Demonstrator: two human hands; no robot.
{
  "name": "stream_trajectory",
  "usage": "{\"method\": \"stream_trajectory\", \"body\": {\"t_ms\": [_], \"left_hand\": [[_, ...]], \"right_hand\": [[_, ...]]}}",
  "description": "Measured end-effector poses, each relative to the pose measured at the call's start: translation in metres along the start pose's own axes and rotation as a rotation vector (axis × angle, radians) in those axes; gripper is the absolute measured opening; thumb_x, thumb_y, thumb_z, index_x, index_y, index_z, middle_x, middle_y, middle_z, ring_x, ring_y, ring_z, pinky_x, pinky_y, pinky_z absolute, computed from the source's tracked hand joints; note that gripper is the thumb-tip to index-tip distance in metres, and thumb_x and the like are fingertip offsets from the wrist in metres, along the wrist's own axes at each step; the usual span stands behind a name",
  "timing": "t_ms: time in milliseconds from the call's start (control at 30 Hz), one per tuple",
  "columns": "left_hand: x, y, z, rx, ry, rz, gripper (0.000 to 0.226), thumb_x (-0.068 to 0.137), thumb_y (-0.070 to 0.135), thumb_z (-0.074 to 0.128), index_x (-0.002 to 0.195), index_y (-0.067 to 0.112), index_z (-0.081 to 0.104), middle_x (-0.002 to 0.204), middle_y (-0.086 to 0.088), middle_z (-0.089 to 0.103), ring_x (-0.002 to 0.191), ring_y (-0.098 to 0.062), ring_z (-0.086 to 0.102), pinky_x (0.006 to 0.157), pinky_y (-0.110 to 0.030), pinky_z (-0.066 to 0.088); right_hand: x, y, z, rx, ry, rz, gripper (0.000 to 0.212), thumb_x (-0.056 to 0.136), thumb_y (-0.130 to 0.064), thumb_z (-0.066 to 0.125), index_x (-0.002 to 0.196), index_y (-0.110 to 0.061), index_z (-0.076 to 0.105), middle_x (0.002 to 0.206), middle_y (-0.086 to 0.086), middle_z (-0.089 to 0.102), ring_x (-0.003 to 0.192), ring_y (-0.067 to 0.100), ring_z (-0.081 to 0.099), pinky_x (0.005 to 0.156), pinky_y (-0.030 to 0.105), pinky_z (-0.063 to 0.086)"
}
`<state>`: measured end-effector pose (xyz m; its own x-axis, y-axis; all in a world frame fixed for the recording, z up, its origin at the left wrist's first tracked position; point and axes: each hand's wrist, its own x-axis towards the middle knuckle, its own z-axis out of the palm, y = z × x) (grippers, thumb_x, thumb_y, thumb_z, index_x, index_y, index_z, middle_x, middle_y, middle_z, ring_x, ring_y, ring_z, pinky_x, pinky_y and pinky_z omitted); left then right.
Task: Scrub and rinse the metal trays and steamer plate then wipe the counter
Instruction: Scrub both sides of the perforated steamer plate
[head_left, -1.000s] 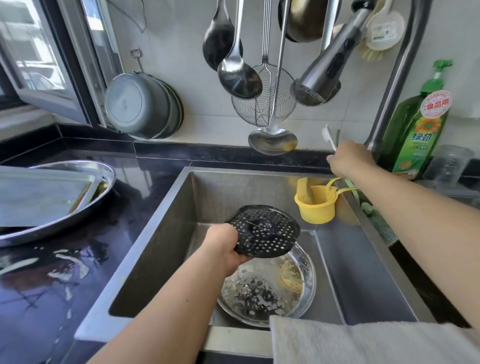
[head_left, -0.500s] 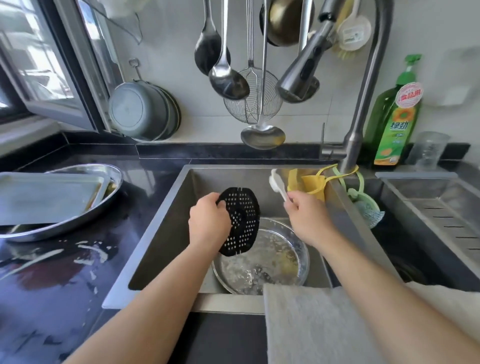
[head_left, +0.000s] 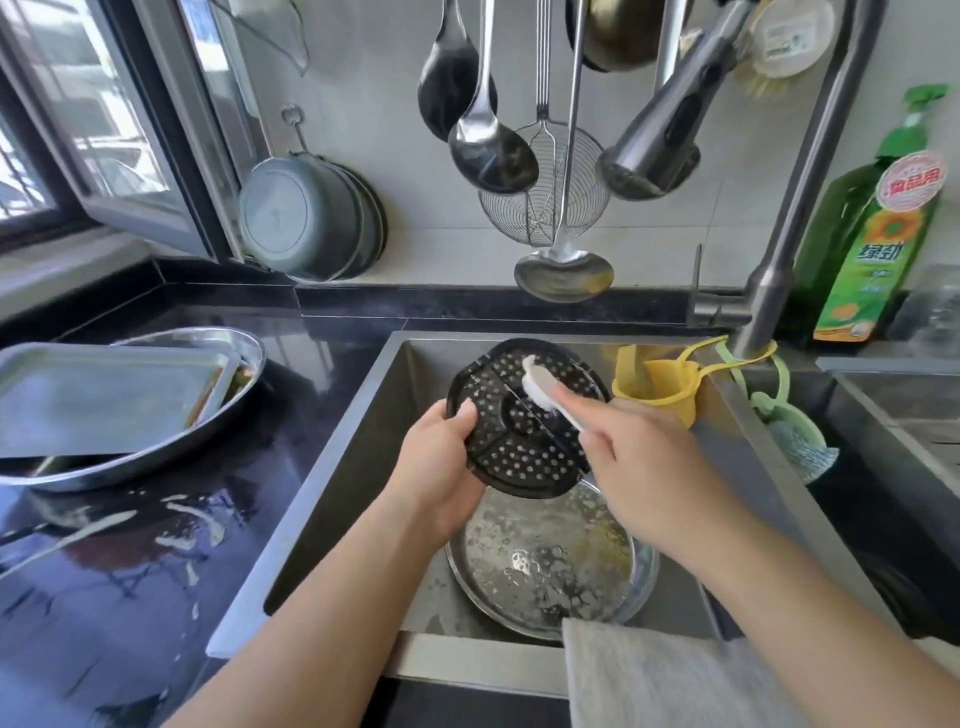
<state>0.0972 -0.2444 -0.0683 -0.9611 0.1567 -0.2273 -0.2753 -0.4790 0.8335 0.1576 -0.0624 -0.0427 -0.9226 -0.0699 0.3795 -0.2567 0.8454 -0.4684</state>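
Over the sink, my left hand (head_left: 444, 457) grips the left rim of the black perforated steamer plate (head_left: 519, 447), which is tilted toward me. My right hand (head_left: 644, 467) holds a white brush (head_left: 540, 387) by its handle, with the bristle head pressed on the plate's upper part. Below them a round metal tray (head_left: 550, 561) lies in the sink (head_left: 332, 467) with foamy, greasy water in it. On the black counter (head_left: 130, 571) at the left, a rectangular metal tray (head_left: 93, 395) rests across an oval metal tray (head_left: 171, 457).
A grey cloth (head_left: 675, 675) drapes over the sink's front edge. The faucet (head_left: 779, 260) rises at the right, with a yellow strainer cup (head_left: 660, 384), a green scrubber (head_left: 795, 436) and a green detergent bottle (head_left: 872, 249). Ladles and a skimmer hang above. White streaks wet the counter.
My right hand came from the faucet area with the white brush and set it on the steamer plate. My left hand turned the plate from edge-on to facing me.
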Motion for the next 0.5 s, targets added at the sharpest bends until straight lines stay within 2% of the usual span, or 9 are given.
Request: {"method": "stream_trajectory", "body": {"t_ms": [67, 167, 267, 367, 500], "left_hand": [[-0.003, -0.005, 0.002, 0.097, -0.028, 0.013, 0.03, 0.112, 0.015, 0.04, 0.128, 0.006, 0.064, 0.122, -0.018, 0.074, 0.117, -0.034, 0.07, 0.105, -0.055, 0.053], [-0.013, -0.008, 0.007, 0.135, -0.111, 0.0, 0.026, 0.109, 0.009, 0.047, 0.126, 0.004, 0.067, 0.119, -0.019, 0.075, 0.113, -0.035, 0.072, 0.102, -0.053, 0.055], [-0.018, -0.005, 0.009, 0.107, -0.256, -0.011, 0.037, 0.105, -0.004, 0.04, 0.133, 0.004, 0.062, 0.125, -0.02, 0.072, 0.118, -0.033, 0.07, 0.1, -0.049, 0.056], [-0.018, -0.004, 0.01, 0.119, -0.274, -0.005, 0.046, 0.1, -0.014, 0.036, 0.132, 0.007, 0.063, 0.12, -0.015, 0.074, 0.109, -0.025, 0.073, 0.088, -0.039, 0.059], [-0.016, -0.005, 0.008, 0.082, -0.267, 0.008, 0.04, 0.098, -0.019, 0.036, 0.121, -0.001, 0.064, 0.109, -0.021, 0.074, 0.097, -0.028, 0.075, 0.081, -0.038, 0.06]], "right_hand": [[-0.001, -0.006, 0.004, -0.042, -0.025, -0.019, 0.062, 0.104, -0.018, 0.044, 0.15, -0.056, 0.029, 0.088, -0.007, 0.048, 0.082, 0.017, 0.052, 0.073, 0.04, 0.05], [-0.003, -0.017, 0.018, -0.111, -0.118, -0.047, 0.066, 0.102, -0.017, 0.043, 0.151, -0.057, 0.022, 0.089, -0.008, 0.042, 0.081, 0.018, 0.052, 0.07, 0.04, 0.05], [0.009, -0.011, 0.021, -0.181, -0.072, 0.046, 0.067, 0.101, -0.014, 0.045, 0.152, -0.053, 0.027, 0.092, -0.007, 0.04, 0.083, 0.02, 0.052, 0.071, 0.041, 0.052], [0.018, 0.002, 0.012, -0.246, -0.013, 0.158, 0.063, 0.103, -0.014, 0.044, 0.153, -0.05, 0.03, 0.092, -0.007, 0.041, 0.08, 0.019, 0.052, 0.069, 0.04, 0.053], [-0.002, -0.025, 0.022, -0.098, -0.108, -0.036, 0.058, 0.103, -0.015, 0.049, 0.149, -0.049, 0.04, 0.088, -0.008, 0.044, 0.076, 0.016, 0.054, 0.065, 0.039, 0.051]]}}
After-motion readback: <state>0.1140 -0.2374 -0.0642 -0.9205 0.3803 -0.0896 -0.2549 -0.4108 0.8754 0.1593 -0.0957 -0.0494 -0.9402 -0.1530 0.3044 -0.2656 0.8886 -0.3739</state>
